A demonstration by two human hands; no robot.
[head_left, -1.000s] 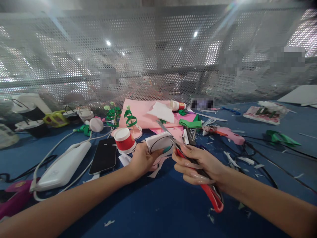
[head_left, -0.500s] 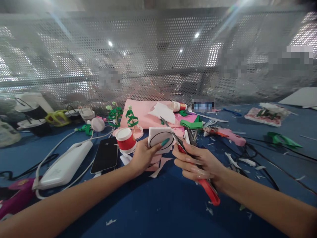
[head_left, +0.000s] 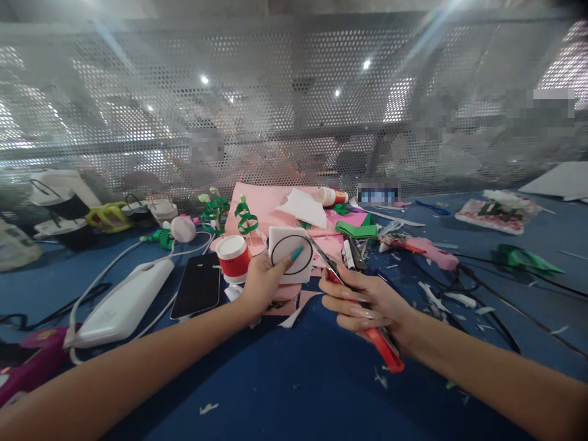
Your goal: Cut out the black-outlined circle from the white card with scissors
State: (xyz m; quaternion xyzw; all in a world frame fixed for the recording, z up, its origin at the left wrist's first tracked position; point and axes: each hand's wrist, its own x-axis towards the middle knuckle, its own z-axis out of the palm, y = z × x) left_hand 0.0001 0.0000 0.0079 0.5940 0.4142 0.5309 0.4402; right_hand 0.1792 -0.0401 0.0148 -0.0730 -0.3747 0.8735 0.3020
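Note:
Between thumb and fingers, my left hand (head_left: 263,283) pinches a white foam-like square (head_left: 301,260) with a black circle drawn on it. Its face is tilted toward me. My right hand (head_left: 362,300) is wrapped round the red handles of a pair of scissors (head_left: 382,349). Their metal blades point up and left, with the tips close to the square's right edge; whether they touch it I cannot tell. Just left of the square stands a red and white paper cup (head_left: 233,258). Behind it rise green paper spirals (head_left: 247,220) on thin sticks.
A black phone (head_left: 196,286) and a white power bank (head_left: 124,300) with cables lie at the left. Pink paper (head_left: 257,199) and green paper (head_left: 357,229) cover the back middle. A pink glue gun (head_left: 438,253) rests at the right among white scraps. A perforated metal screen (head_left: 294,110) stands behind.
My left hand has turned and shifted the white square slightly left and up, so more of the circle shows. The scissors now sit at its right edge, their blades less visible above it.

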